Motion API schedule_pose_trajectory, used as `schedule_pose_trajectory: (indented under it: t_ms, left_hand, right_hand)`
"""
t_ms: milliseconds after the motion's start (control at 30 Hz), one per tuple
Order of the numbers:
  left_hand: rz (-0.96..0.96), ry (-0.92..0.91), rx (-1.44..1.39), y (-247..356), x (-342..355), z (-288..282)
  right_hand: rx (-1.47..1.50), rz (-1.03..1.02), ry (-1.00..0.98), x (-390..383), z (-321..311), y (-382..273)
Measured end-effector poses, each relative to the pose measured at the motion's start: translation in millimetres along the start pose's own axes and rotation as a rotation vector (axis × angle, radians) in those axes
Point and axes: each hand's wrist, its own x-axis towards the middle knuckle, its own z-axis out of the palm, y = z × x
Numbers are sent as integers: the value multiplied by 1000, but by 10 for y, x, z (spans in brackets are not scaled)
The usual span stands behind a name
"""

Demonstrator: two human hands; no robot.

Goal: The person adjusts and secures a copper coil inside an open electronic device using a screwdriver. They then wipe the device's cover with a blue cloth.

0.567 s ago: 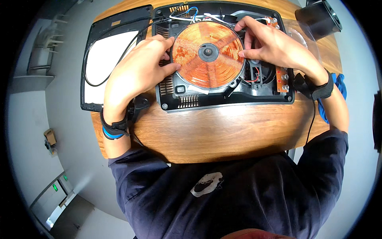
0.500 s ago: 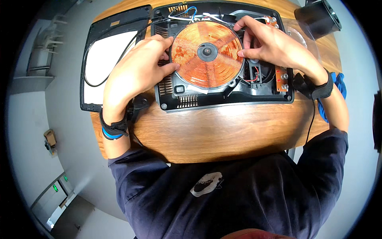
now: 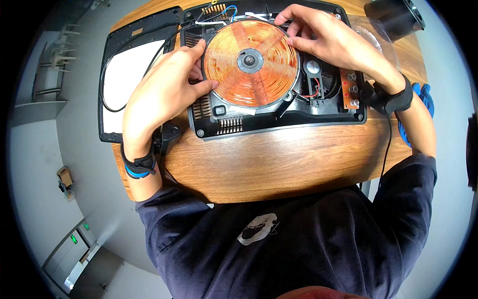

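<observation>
A round copper induction coil (image 3: 269,82) with a dark hub sits in the black base shell (image 3: 318,118) of an opened induction cooker. My left hand (image 3: 162,87) grips the coil's left rim, thumb low and fingertips higher, some of them hidden at the edge. At the upper right of the rim, my right hand (image 3: 334,40) holds on with thumb and forefinger; its other fingers are curled. White and blue wires (image 3: 230,10) run behind the coil. Right of it lie a round part with a pale label (image 3: 312,67) and an orange circuit board (image 3: 349,89).
On the left lies a black-framed panel (image 3: 110,127) with a white sheet, a black cable looped over it. A dark cylindrical container (image 3: 393,20) and clear plastic stand at the back right. Blue cloth (image 3: 424,94) is by my right forearm. The wooden table (image 3: 259,164) extends toward me.
The coil has shifted a little to the left and appears slightly turned. My right thumb has slid up from the coil's right side to its upper right. My left hand keeps its hold.
</observation>
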Motion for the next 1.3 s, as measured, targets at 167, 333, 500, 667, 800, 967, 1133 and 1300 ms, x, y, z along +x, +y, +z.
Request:
schedule_pose_trajectory:
  t_ms: [167, 333, 500, 667, 800, 967, 1133, 1300]
  left_hand:
    - [-30, -9, -97, 2, 4, 1]
    - [3, 18, -110, -61, 27, 30]
    - [-39, -4, -150, -134, 63, 37]
    - [-37, -41, -125, -193, 77, 33]
    - [41, 50, -86, -226, 81, 63]
    - [66, 78, -47, -149, 78, 35]
    - [-12, 15, -6, 9, 42, -28]
    - [-82, -42, -164, 7, 74, -29]
  right_hand:
    - [11, 7, 67, 83, -24, -47]
    - [4, 68, 41, 153, 46, 75]
    - [14, 55, -25, 115, 138, 179]
    - [-101, -126, 127, 65, 292, 326]
    - [-111, -140, 111, 84, 296, 397]
    - [-223, -281, 148, 57, 267, 327]
    - [-215, -243, 125, -77, 238, 273]
    - [-187, -252, 130, -104, 236, 278]
